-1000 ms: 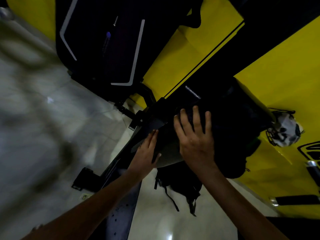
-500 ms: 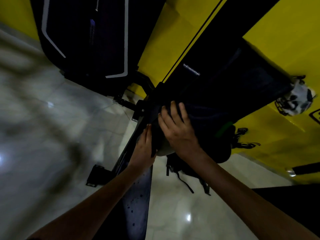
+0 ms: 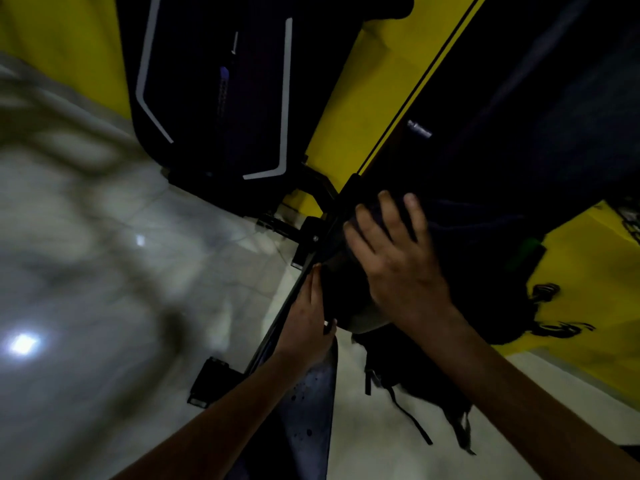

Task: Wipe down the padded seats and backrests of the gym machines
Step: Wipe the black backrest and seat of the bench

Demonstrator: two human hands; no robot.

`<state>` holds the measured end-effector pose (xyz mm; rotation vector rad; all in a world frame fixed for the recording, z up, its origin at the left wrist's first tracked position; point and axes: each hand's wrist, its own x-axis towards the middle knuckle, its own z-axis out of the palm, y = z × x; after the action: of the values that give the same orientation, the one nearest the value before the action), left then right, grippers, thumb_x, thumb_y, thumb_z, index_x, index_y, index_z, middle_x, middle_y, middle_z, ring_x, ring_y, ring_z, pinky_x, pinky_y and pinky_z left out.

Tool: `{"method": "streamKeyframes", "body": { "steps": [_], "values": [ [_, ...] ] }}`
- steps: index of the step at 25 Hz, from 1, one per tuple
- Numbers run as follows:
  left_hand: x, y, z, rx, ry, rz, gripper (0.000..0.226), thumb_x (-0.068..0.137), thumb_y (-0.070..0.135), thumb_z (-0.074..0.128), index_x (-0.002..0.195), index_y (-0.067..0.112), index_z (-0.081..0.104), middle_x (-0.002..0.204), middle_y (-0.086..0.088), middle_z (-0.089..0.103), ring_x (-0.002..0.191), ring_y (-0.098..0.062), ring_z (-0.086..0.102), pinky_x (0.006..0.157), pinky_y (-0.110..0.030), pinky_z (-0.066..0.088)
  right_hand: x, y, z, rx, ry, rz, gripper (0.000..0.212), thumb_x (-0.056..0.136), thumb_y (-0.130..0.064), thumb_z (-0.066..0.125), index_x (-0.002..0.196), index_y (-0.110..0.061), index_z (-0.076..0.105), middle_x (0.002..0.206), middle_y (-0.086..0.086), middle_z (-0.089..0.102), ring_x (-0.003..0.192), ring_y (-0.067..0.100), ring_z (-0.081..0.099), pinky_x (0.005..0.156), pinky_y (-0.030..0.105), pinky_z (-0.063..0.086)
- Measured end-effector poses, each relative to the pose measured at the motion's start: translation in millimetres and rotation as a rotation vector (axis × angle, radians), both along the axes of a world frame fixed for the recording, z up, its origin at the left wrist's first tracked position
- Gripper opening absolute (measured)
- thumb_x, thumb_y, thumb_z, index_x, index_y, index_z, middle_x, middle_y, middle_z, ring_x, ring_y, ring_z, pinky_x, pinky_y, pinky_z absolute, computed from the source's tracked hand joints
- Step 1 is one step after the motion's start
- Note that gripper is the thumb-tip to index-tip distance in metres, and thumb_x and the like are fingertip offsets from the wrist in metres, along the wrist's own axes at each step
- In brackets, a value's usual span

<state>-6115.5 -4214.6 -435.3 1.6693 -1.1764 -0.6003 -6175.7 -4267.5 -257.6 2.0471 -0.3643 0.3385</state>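
Fingers (image 3: 388, 216) of right hand (image 3: 398, 265) spread apart, pressed flat on dark cloth (image 3: 450, 223) on black pad (image 3: 519, 133), further up pad than half second ago. Left hand (image 3: 306, 317) straight fingers together, touching pad's lower edge, same spot as before. Pad runs diagonal against yellow wall (image 3: 363, 91). Dark bag (image 3: 415, 368) on pale floor (image 3: 104, 271) under pad, straps trailing, can't tell contents. Pretty dim overall.
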Motion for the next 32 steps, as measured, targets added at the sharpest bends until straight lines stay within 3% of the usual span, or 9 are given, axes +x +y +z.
{"method": "streamKeyframes", "body": {
  "steps": [3,7,11,13,16,20,23,28,32],
  "values": [
    [3,-5,-22,-0.055,0.003,0.011,0.092,0.086,0.019,0.065,0.150,0.006,0.001,0.156,-0.012,0.014,0.142,-0.025,0.022,0.113,-0.037,0.031,-1,2,-24,-0.087,-0.019,-0.046,0.045,0.091,-0.005,0.026,0.117,-0.008,0.063,0.123,0.014,0.060,0.124,0.039,0.034,0.112,0.053,0.009],
    [4,-16,-44,-0.140,0.048,0.022,0.086,0.087,0.022,0.066,0.149,0.002,0.010,0.154,-0.015,0.020,0.143,-0.026,0.022,0.115,-0.040,0.027,8,3,-57,-0.043,0.117,-0.023,0.045,0.082,-0.010,0.030,0.101,-0.007,0.070,0.110,0.014,0.066,0.116,0.038,0.037,0.111,0.053,0.010],
    [3,-19,-55,-0.173,0.060,0.028,0.085,0.089,0.027,0.064,0.149,0.004,0.009,0.154,-0.014,0.021,0.143,-0.023,0.021,0.117,-0.030,0.020,-8,-4,-49,-0.019,-0.056,0.000,0.045,0.082,-0.016,0.037,0.117,-0.007,0.064,0.126,0.017,0.058,0.124,0.039,0.033,0.111,0.052,0.006],
    [-1,-20,-60,-0.213,0.047,0.037,0.083,0.090,0.037,0.060,0.149,0.003,0.012,0.154,-0.014,0.022,0.143,-0.022,0.021,0.117,-0.033,0.022,-4,-2,-74,-0.063,0.093,-0.059,0.044,0.081,-0.022,0.043,0.117,-0.009,0.065,0.124,0.015,0.060,0.123,0.039,0.033,0.111,0.054,0.005],
    [-3,-24,-70,-0.246,-0.006,0.078,0.086,0.092,0.059,0.039,0.148,-0.002,0.017,0.153,-0.016,0.025,0.143,-0.022,0.023,0.116,-0.038,0.026,17,4,-97,0.099,0.236,-0.134,0.035,0.074,-0.030,0.059,0.098,-0.012,0.076,0.107,0.006,0.071,0.114,0.031,0.037,0.115,0.046,-0.002],
    [-4,-28,-76,-0.256,0.017,0.082,0.081,0.091,0.042,0.056,0.148,0.001,0.017,0.152,-0.015,0.026,0.142,-0.023,0.025,0.113,-0.042,0.031,-6,-3,-91,-0.010,0.088,-0.076,0.052,0.070,-0.027,0.058,0.118,-0.010,0.065,0.126,0.012,0.060,0.125,0.037,0.033,0.110,0.056,0.001],
    [-2,-29,-70,-0.282,0.043,0.068,0.081,0.089,0.043,0.052,0.148,0.000,0.017,0.153,-0.017,0.024,0.142,-0.024,0.025,0.115,-0.037,0.029,-12,-8,-110,-0.059,0.082,-0.005,0.038,0.083,-0.020,0.051,0.117,-0.012,0.066,0.126,0.010,0.061,0.125,0.034,0.036,0.108,0.054,0.011],
    [14,10,-77,-0.129,-0.135,0.038,0.069,0.092,0.025,0.057,0.147,0.002,0.022,0.149,-0.018,0.032,0.138,-0.026,0.030,0.110,-0.012,0.009,-34,-16,-132,0.217,-0.009,0.281,0.043,0.098,-0.011,0.031,0.104,-0.010,0.073,0.114,0.009,0.068,0.111,0.030,0.043,0.092,0.043,0.027],
    [8,81,-110,0.040,-0.286,0.011,0.068,0.090,0.043,0.039,0.142,-0.002,0.034,0.146,-0.018,0.038,0.135,-0.031,0.036,0.112,-0.022,0.016,-86,11,-156,0.598,-0.160,0.101,0.044,0.079,-0.023,0.047,0.122,-0.019,0.059,0.128,0.005,0.057,0.111,0.033,0.043,0.091,0.046,0.029]
  ]
}}
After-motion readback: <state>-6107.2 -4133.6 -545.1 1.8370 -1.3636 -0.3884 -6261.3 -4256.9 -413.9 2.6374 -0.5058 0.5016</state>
